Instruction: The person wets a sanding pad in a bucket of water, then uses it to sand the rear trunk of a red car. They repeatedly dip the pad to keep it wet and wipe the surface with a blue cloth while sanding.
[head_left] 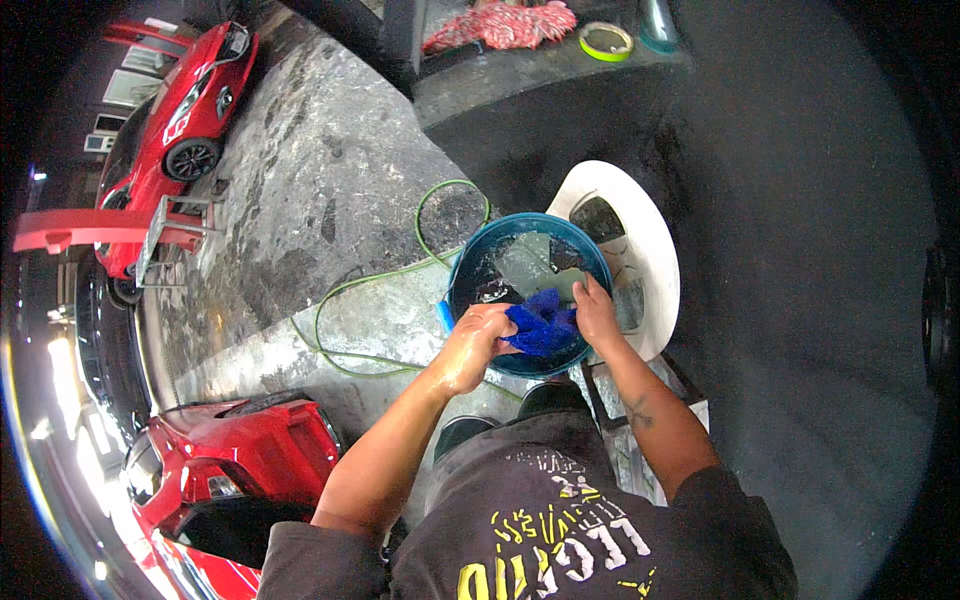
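Observation:
Over a round blue bucket (480, 235) with water in it, a wet, bunched blue cloth (541, 325) hangs between my two hands. My left hand (480, 338) is closed on the cloth's left side, its wrist shiny with water. On the cloth's right side, my right hand (596, 312) is closed with its fingers gripping the edge. The bucket stands in front of my feet, and the water reflects light at its far side.
A white plastic chair (655, 270) stands against the bucket's right side. A green hose (325, 310) loops over the floor to the left. Red cars (215, 100) are at far left and near left (250, 450). A dark wall rises at right; a ledge holds a red-white cloth (505, 25) and tape roll (606, 42).

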